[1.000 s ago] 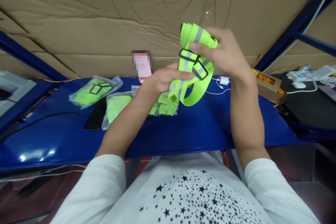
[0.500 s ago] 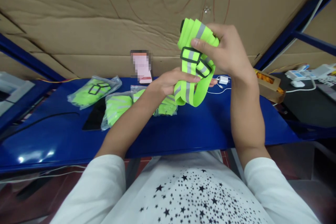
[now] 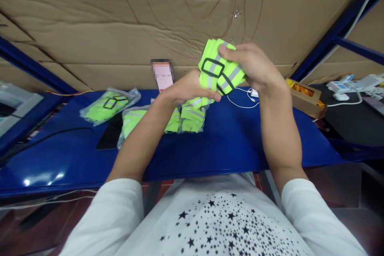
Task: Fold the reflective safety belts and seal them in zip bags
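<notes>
Between my hands, above the blue table, is a folded neon-yellow reflective strap [image 3: 213, 54] with grey stripes and black buckles. My right hand [image 3: 250, 62] grips its upper right side, thumb on the front and the other fingers behind. My left hand [image 3: 193, 88] is closed on the lower left part, where a band wraps near the fingers. A black rectangular buckle [image 3: 213, 67] faces me, with a second black piece beside it. Under and beside my left forearm lie several clear bags of similar yellow straps, one of them a bag [image 3: 192, 118] just below my left hand.
On the blue table [image 3: 228, 148], another bagged strap [image 3: 109, 106] lies at the left beside a dark flat object [image 3: 108, 134]. A phone [image 3: 163, 75] leans against the cardboard wall. A white charger with cable [image 3: 253, 93] and an open cardboard box [image 3: 306, 96] are at the right.
The hanging loop of the strap has been gathered up into a more compact fold. My right hand has come down slightly, and my left hand has shifted a little left.
</notes>
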`<state>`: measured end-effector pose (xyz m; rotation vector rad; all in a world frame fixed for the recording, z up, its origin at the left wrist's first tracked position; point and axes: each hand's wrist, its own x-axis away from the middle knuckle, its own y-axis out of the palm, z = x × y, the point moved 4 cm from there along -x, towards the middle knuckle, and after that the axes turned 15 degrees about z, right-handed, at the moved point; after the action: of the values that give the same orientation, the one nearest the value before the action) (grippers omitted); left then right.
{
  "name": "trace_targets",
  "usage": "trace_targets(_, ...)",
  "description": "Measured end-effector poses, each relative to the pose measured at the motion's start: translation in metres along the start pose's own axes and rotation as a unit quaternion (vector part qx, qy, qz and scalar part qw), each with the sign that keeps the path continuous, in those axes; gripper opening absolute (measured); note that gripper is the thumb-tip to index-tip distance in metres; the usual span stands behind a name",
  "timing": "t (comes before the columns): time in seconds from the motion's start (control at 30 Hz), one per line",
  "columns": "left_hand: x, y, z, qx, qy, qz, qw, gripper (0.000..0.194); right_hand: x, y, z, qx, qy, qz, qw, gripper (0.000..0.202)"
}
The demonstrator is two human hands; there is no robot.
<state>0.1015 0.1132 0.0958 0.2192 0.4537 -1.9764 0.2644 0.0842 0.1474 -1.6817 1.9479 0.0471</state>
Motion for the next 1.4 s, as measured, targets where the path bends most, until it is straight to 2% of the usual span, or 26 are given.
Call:
trace_targets(0.1,0.004,0.004,0.006,0.017,0.003,0.006,1.0,0.056,-0.004,0.003,0.008,-0.046,0.02,-0.015,0.999,0.053)
trace_targets(0.2,0.006,0.004,0.007,0.033,-0.008,-0.025,0.999,0.056,-0.009,0.004,0.013,-0.04,0.009,-0.01,0.999,0.048)
trace_targets(0.3,0.008,0.003,0.006,0.047,-0.013,-0.042,0.998,0.053,-0.015,0.003,0.013,-0.041,-0.059,0.037,0.997,0.042)
trace_targets(0.43,0.008,0.007,0.004,0.062,-0.026,0.0,0.998,0.05,-0.01,-0.005,-0.001,0.02,-0.152,0.072,0.985,0.038)
trace_targets(0.5,0.007,0.009,0.005,0.06,-0.029,0.033,0.997,0.049,-0.001,-0.009,-0.009,0.094,-0.162,0.048,0.981,0.04)
trace_targets(0.6,0.005,0.011,0.005,0.051,-0.025,0.053,0.997,0.042,0.013,-0.006,-0.019,0.184,-0.186,-0.027,0.965,0.041)
trace_targets(0.7,0.003,0.011,0.003,0.058,-0.011,0.048,0.997,0.036,0.017,0.0,-0.019,0.18,-0.209,-0.049,0.96,0.054)
trace_targets(0.8,0.003,0.01,-0.001,0.069,-0.006,0.009,0.998,0.042,0.009,0.004,-0.01,0.134,-0.185,-0.014,0.973,0.06)
trace_targets(0.87,0.004,0.009,-0.006,0.083,-0.026,-0.028,0.996,0.051,0.002,0.006,-0.001,0.103,-0.146,-0.008,0.984,0.054)
trace_targets(0.93,0.002,0.006,-0.01,0.089,-0.038,-0.035,0.995,0.057,-0.003,0.01,0.008,0.074,-0.093,-0.029,0.992,0.046)
trace_targets(1.1,-0.009,-0.008,-0.016,-0.008,0.009,0.021,1.0,0.053,-0.006,0.017,0.024,0.008,0.014,-0.071,0.997,0.033)
trace_targets(1.2,-0.013,-0.013,-0.021,-0.05,-0.008,0.068,0.996,0.045,-0.009,0.02,0.033,-0.047,0.059,-0.077,0.994,0.031)
trace_targets(1.27,-0.013,-0.016,-0.021,-0.063,-0.004,0.13,0.99,0.046,-0.014,0.023,0.041,-0.082,0.085,-0.065,0.991,0.03)
trace_targets(1.4,-0.008,-0.019,-0.013,-0.117,0.087,0.296,0.944,0.065,-0.027,0.029,0.061,-0.134,0.112,0.011,0.985,0.036)
